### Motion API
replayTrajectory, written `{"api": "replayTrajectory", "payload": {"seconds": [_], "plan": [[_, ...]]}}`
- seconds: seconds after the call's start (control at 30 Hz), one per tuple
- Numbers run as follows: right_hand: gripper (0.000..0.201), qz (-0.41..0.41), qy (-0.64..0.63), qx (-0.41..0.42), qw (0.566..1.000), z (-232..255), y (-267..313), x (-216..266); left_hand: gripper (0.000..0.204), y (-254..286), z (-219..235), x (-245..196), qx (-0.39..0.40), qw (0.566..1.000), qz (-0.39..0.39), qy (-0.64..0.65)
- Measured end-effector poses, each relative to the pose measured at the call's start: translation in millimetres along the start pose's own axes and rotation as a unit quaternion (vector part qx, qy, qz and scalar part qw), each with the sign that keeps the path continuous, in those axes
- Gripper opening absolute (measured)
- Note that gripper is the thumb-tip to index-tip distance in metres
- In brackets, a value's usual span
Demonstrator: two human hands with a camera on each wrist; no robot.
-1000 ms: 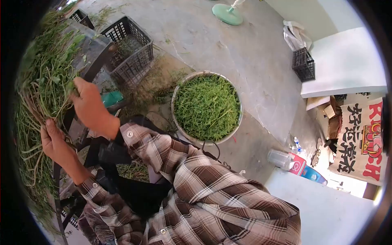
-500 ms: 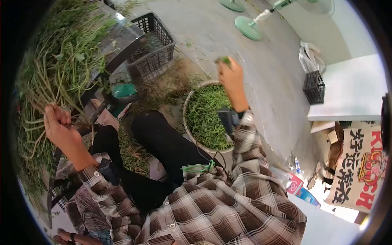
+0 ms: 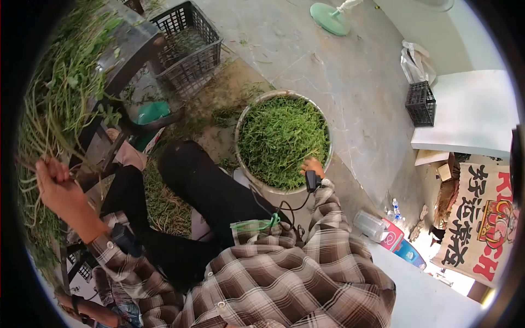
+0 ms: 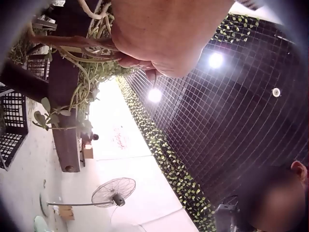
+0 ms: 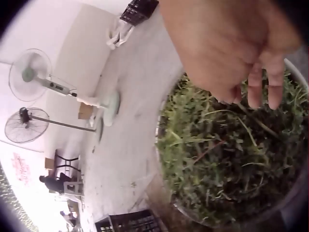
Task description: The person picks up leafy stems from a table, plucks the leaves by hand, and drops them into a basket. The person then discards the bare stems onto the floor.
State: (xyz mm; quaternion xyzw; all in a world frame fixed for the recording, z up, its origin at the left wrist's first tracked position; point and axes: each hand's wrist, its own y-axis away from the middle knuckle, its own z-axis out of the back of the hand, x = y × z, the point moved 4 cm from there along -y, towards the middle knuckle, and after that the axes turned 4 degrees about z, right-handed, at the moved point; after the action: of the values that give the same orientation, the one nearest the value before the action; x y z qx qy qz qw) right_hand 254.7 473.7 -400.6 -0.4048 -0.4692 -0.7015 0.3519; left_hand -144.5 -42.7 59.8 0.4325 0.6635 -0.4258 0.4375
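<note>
My left hand [image 3: 64,188] is at the left of the head view, its fingers curled round a few long, pale leafy stems [image 4: 79,60]. More of the same greens [image 3: 60,104] lie heaped on the table beside it. My right hand [image 3: 311,165] is at the near right side of a round metal basin [image 3: 331,139], low over the short green sprigs [image 3: 281,139] that fill it. In the right wrist view the fingers [image 5: 255,89] point loosely down at the sprigs, with no bunch showing between them.
A black plastic crate [image 3: 191,71] stands on the floor beyond the table corner [image 3: 131,60]. Plant scraps [image 3: 164,205] litter the floor by my legs. A green fan base [image 3: 331,19] is farther off. Another person's arm [image 3: 90,309] shows at bottom left.
My right hand left the heap at the left, crossed over the basin with a small green bunch, then came down onto the sprigs and let go. The left hand stayed with its stems.
</note>
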Motion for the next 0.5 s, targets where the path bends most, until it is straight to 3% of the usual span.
{"api": "replayTrajectory", "payload": {"seconds": [0.03, 0.07, 0.1, 0.27, 0.3, 0.33, 0.37, 0.4, 0.43, 0.5], "plan": [[0.028, 0.119, 0.231, 0.033, 0.965, -2.2, 2.2, -2.9, 0.019, 0.9, -1.0, -3.1, 0.016, 0.999, -0.022, -0.032], [0.039, 0.228, 0.445, 0.065, 0.864, -9.4, 4.9, -0.9, 0.019, -0.2, -0.3, -1.6, 0.017, 0.999, -0.021, -0.034], [0.039, 0.223, 0.441, 0.068, 0.867, -11.4, 7.7, -5.9, 0.019, -0.8, 0.3, -1.7, 0.033, 0.998, -0.025, -0.044], [0.03, -0.016, 0.531, 0.236, 0.814, -35.5, -19.9, -2.1, 0.02, -9.2, 4.7, -1.6, 0.063, 0.997, -0.024, -0.049], [0.027, -0.105, 0.335, 0.14, 0.926, -34.6, -20.9, -2.6, 0.02, -9.9, 5.2, -0.8, 0.066, 0.996, -0.027, -0.051], [0.027, -0.106, 0.331, 0.142, 0.927, -40.2, -22.6, -1.4, 0.02, -11.8, 5.9, 0.3, 0.068, 0.996, -0.027, -0.056], [0.013, -0.251, 0.084, -0.057, 0.963, -35.0, -21.0, 10.0, 0.02, -13.7, 6.7, 1.0, 0.069, 0.996, -0.023, -0.054], [0.015, -0.367, -0.172, -0.25, 0.879, -33.7, -11.3, 10.7, 0.02, -14.7, 6.3, 0.9, 0.069, 0.996, -0.019, -0.051], [0.012, -0.247, -0.35, -0.207, 0.879, -22.5, -14.1, -51.3, 0.02, -13.5, 1.7, -0.5, 0.07, 0.996, -0.019, -0.051], [0.012, -0.23, -0.419, -0.176, 0.86, 8.6, 1.5, -35.6, 0.02, -10.1, -8.5, -3.2, 0.043, 0.995, -0.019, -0.09]]}}
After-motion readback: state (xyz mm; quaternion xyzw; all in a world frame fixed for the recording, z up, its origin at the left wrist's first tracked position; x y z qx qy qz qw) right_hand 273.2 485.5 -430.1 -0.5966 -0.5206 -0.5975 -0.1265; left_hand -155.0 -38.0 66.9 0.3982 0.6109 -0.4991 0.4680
